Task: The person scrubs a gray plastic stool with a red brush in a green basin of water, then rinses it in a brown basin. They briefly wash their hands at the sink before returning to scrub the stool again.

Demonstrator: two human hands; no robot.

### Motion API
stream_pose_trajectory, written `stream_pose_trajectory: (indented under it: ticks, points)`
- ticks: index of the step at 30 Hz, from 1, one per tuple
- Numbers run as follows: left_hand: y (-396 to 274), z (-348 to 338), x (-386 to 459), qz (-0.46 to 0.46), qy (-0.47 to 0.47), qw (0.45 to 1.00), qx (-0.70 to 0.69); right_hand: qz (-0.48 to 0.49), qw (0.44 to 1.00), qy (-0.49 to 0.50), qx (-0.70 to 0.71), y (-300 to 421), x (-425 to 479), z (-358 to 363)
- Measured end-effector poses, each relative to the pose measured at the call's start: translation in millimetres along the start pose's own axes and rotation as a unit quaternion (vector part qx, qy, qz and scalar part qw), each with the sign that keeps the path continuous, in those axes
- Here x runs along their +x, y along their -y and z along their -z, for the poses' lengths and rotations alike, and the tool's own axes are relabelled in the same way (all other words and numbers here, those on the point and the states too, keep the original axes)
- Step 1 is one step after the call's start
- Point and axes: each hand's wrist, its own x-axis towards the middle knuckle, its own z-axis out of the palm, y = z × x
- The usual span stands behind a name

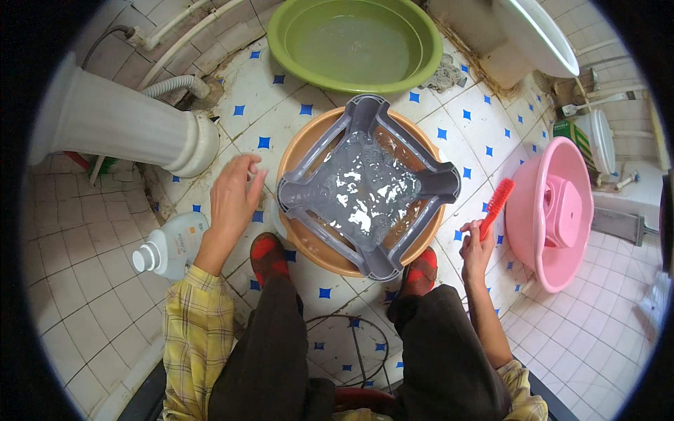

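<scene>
Between my feet stands an orange plastic basin of water. A grey plastic frame with four corner sockets lies across it, its middle under rippling water. My left hand is raised left of the basin, fingers apart, touching nothing. Out to the right of the basin, my right hand grips a red scrub brush by its handle, bristles pointing up and away. A bottle with a white cap is on the floor beside my left wrist.
A green basin of cloudy water sits beyond, a grey rag at its side. At right a pink basin stands tilted, holding a pink plastic piece. A white pedestal is at left, a wire stand between my legs.
</scene>
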Motion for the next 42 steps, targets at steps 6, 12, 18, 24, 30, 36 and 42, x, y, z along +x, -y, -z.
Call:
stream_pose_trajectory:
  ticks: [6,12,18,24,30,36,42]
  points:
    - [-111.0,-104.2,44.3,-0.26,0.167,0.948,-0.072,0.09,0.985,0.126,-0.073,45.5,-2.1,-34.2]
    - [-29.4,-244.4,36.6,-0.23,0.395,0.859,0.231,0.024,0.987,0.158,-0.024,41.8,-19.0,-62.0]
    - [-57.3,-264.9,-7.4,-0.257,0.422,0.855,0.155,-0.013,0.978,0.205,-0.016,37.2,-26.4,-68.2]
    - [-22.4,-284.9,-4.0,-0.032,0.353,0.911,0.212,-0.019,0.974,0.226,0.022,37.4,-28.1,-72.8]
    - [-56.9,-270.7,-10.4,-0.248,0.419,0.85,0.2,-0.031,0.972,0.229,0.041,31.7,-28.4,-65.0]
    - [-51.2,-272.6,0.2,-0.165,0.477,0.846,0.173,-0.036,0.966,0.254,0.025,27.3,-26.1,-65.4]
    - [-54.3,-247.9,-6.8,-0.121,0.523,0.836,0.112,0.084,0.913,0.304,-0.259,41.2,-6.5,-76.0]
